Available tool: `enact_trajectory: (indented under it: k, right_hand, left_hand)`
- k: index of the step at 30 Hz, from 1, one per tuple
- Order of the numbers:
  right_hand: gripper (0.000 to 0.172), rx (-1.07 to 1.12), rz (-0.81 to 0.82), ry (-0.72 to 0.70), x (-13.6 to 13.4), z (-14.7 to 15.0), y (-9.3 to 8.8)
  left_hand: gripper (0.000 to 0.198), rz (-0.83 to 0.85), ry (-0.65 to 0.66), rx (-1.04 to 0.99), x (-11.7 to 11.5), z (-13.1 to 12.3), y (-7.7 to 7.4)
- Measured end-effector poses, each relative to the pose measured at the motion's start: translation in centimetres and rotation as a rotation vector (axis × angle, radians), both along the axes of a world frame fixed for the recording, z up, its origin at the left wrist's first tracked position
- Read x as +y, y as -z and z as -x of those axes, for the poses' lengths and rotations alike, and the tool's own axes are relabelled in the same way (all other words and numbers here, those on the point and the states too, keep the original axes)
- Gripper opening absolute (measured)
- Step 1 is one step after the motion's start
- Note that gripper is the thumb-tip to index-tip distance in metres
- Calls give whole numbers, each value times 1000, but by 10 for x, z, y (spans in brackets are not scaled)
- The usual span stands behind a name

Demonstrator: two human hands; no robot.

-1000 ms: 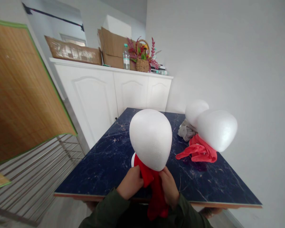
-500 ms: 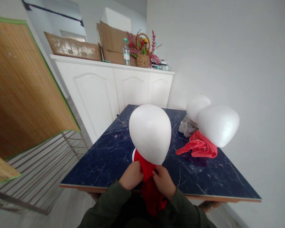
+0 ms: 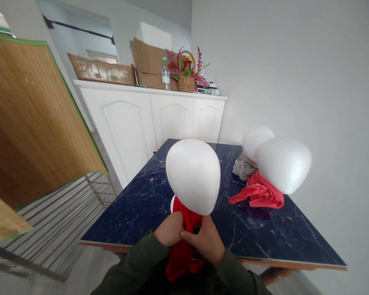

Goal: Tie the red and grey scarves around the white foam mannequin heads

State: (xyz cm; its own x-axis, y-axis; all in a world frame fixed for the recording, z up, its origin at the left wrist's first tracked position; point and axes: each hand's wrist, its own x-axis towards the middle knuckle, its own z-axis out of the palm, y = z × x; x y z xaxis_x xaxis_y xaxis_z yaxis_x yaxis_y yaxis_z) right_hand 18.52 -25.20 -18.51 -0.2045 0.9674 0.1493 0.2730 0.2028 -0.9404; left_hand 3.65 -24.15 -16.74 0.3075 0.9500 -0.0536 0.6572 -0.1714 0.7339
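A white foam mannequin head (image 3: 193, 176) stands near the front edge of the dark blue marbled table (image 3: 135, 209). Around its neck runs a red scarf (image 3: 178, 258), whose loose ends hang over the table edge towards me. My left hand (image 3: 170, 229) is closed on the scarf just below the head. Close beside it, my right hand (image 3: 207, 239) grips the same cloth, its thumb reaching across to the left hand's fingers. Part of the scarf between the hands is hidden by the fingers.
To the right stand two more foam heads, a nearer one (image 3: 284, 164) with a coral-red scarf (image 3: 261, 192) and a farther one (image 3: 256, 141) with a grey scarf (image 3: 244, 167). A white cabinet (image 3: 119, 119) is behind the table. A metal rack (image 3: 70, 217) stands at left.
My right hand has turned and its thumb has come over to meet my left hand. The scarf's hanging ends have swung to the left and bunched up.
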Motion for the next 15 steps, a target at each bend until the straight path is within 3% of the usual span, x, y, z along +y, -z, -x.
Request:
enact_trajectory:
  k: [4, 7, 10, 12, 15]
  right_hand:
    - [15, -262, 0, -169, 9, -4, 0]
    - [13, -463, -97, -55, 21, -18, -1]
    - [10, -687, -185, 69, 34, -43, -8]
    - [6, -781, -208, 93, 43, -60, -16]
    - [4, -823, -225, 71, 57, -75, -24]
  left_hand:
    - [11, 17, -13, -178, -1, 0, 2]
    - [24, 179, -47, -538, 4, 14, -4]
    - [37, 316, -200, -762, 15, 45, -14]
    - [46, 363, -240, -722, 23, 71, -21]
    - [54, 373, -69, -485, 36, 102, -31]
